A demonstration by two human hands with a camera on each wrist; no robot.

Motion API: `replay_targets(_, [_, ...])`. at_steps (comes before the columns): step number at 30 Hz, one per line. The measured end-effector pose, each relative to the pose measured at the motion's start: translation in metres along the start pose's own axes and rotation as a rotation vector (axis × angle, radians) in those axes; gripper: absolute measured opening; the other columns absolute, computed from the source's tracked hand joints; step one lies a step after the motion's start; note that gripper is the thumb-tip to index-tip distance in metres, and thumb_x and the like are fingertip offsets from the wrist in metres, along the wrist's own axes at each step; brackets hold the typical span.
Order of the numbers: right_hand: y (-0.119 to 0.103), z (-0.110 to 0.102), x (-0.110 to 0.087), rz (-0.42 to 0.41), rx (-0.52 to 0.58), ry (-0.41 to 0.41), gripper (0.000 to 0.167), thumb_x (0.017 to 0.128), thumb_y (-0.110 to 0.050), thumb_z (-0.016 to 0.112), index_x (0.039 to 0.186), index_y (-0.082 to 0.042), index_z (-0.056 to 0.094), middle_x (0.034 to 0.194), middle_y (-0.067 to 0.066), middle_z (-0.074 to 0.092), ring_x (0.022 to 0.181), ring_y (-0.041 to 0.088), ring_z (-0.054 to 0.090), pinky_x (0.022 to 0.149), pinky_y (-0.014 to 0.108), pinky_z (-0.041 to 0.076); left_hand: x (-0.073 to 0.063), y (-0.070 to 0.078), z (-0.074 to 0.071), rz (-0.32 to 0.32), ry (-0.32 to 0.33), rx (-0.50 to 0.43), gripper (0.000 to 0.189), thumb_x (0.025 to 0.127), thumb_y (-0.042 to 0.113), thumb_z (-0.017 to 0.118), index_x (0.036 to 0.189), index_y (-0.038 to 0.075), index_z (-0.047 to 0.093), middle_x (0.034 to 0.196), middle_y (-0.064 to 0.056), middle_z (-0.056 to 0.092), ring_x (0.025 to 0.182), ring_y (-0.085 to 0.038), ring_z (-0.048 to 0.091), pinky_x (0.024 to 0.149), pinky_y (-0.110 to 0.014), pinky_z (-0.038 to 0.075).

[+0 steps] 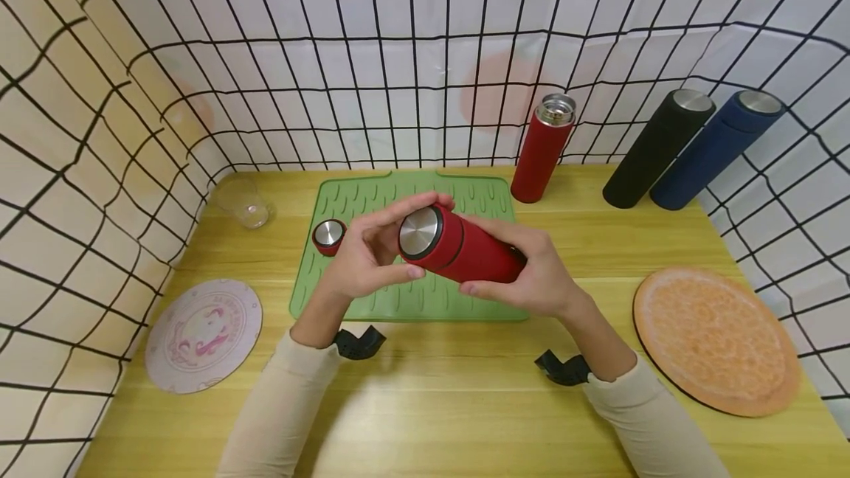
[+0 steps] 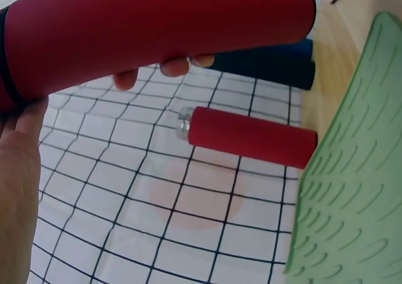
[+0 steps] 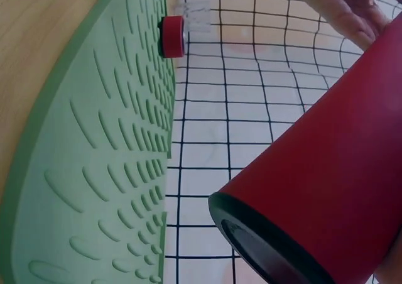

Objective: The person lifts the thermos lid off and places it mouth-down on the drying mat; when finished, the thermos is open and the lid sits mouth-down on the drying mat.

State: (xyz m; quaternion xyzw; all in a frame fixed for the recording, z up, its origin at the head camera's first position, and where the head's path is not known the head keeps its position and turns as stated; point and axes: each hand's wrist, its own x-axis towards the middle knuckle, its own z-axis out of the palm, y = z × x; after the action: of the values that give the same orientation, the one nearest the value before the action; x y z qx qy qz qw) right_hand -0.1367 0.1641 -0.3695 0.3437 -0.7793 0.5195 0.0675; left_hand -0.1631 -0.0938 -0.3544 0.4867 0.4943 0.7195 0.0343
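Note:
A red thermos bottle (image 1: 474,249) with a steel-topped cap (image 1: 420,231) is held tilted in the air above the green mat (image 1: 405,304). My right hand (image 1: 541,271) grips its body near the base, the thumb on the near side. Around the cap end curls my left hand (image 1: 372,253), thumb below and fingers above. In the right wrist view the dark base (image 3: 270,243) of the bottle points toward the camera. A separate red cap (image 1: 328,236) sits on the mat's left side, beside my left hand.
A second red bottle (image 1: 543,150), uncapped, stands behind the mat. Black (image 1: 657,150) and blue (image 1: 717,150) bottles stand at the back right. A clear glass (image 1: 252,211) is at the back left. Round mats lie left (image 1: 204,336) and right (image 1: 717,341); gridded cloth walls enclose the table.

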Motion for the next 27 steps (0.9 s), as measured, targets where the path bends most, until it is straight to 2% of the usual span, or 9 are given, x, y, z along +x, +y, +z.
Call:
replay_targets(5, [0.0,0.004,0.0,0.031,-0.015,0.044,0.079,0.074,-0.005,0.09,0.146,-0.018,0.06,0.13,0.003,0.07,0.111,0.018,0.064,0.084,0.032,0.061,0.001,0.0,-0.002,-0.019,0.073,0.04,0.07,0.087,0.02,0.085,0.149,0.01,0.054,0.148,-0.007,0.059,0.138,-0.028,0.054,0.104,-0.039,0.055])
replay_targets(9, [0.0,0.006,0.001,0.016,-0.092,0.112,0.081,0.074,-0.009,0.092,0.147,-0.021,0.059,0.132,0.003,0.069,0.113,0.018,0.064,0.085,0.031,0.061,0.001,0.0,0.003,-0.082,0.231,0.09,0.075,0.08,0.022,0.091,0.143,0.002,0.058,0.142,-0.006,0.064,0.131,-0.025,0.06,0.101,-0.035,0.058])
replay_targets(13, [0.003,0.007,0.002,-0.022,-0.22,0.197,0.081,0.072,-0.013,0.095,0.145,-0.02,0.061,0.131,0.004,0.069,0.114,0.02,0.064,0.083,0.035,0.062,0.002,-0.002,0.01,-0.178,0.417,0.158,0.077,0.069,0.026,0.097,0.135,0.002,0.064,0.132,-0.006,0.069,0.123,-0.023,0.064,0.095,-0.031,0.059])
replay_targets(15, [0.004,0.007,0.002,-0.039,-0.266,0.226,0.08,0.071,-0.014,0.096,0.143,-0.019,0.062,0.13,0.006,0.068,0.113,0.021,0.065,0.082,0.038,0.063,0.002,-0.004,0.013,-0.217,0.476,0.184,0.078,0.067,0.03,0.098,0.132,0.005,0.064,0.129,-0.007,0.069,0.121,-0.024,0.064,0.093,-0.029,0.059])
replay_targets(17, [0.005,0.006,0.002,-0.05,-0.291,0.239,0.08,0.07,-0.014,0.097,0.143,-0.018,0.063,0.13,0.007,0.068,0.113,0.022,0.065,0.082,0.04,0.063,0.002,-0.006,0.015,-0.238,0.499,0.198,0.079,0.067,0.034,0.098,0.132,0.006,0.063,0.129,-0.009,0.068,0.122,-0.025,0.063,0.092,-0.028,0.059])
replay_targets(20, [0.005,0.005,0.002,-0.055,-0.303,0.25,0.08,0.069,-0.014,0.097,0.142,-0.018,0.064,0.13,0.008,0.068,0.114,0.023,0.064,0.082,0.038,0.063,0.002,-0.01,0.015,-0.226,0.457,0.196,0.085,0.071,0.04,0.095,0.14,0.008,0.057,0.138,-0.009,0.063,0.131,-0.025,0.057,0.1,-0.029,0.056])
replay_targets(24, [0.004,0.003,0.003,-0.037,-0.26,0.244,0.08,0.069,-0.011,0.097,0.142,-0.018,0.064,0.129,0.007,0.068,0.114,0.021,0.063,0.085,0.027,0.06,0.004,-0.012,0.01,-0.117,0.283,0.147,0.095,0.083,0.037,0.088,0.156,0.004,0.038,0.161,-0.015,0.042,0.15,-0.031,0.038,0.115,-0.037,0.047])
replay_targets(27, [0.003,0.0,0.002,-0.012,-0.217,0.21,0.08,0.07,-0.01,0.096,0.142,-0.019,0.063,0.13,0.005,0.069,0.115,0.019,0.063,0.087,0.025,0.058,0.006,-0.011,0.006,-0.036,0.164,0.102,0.096,0.088,0.029,0.083,0.16,0.0,0.028,0.167,-0.018,0.029,0.154,-0.036,0.028,0.12,-0.042,0.042])
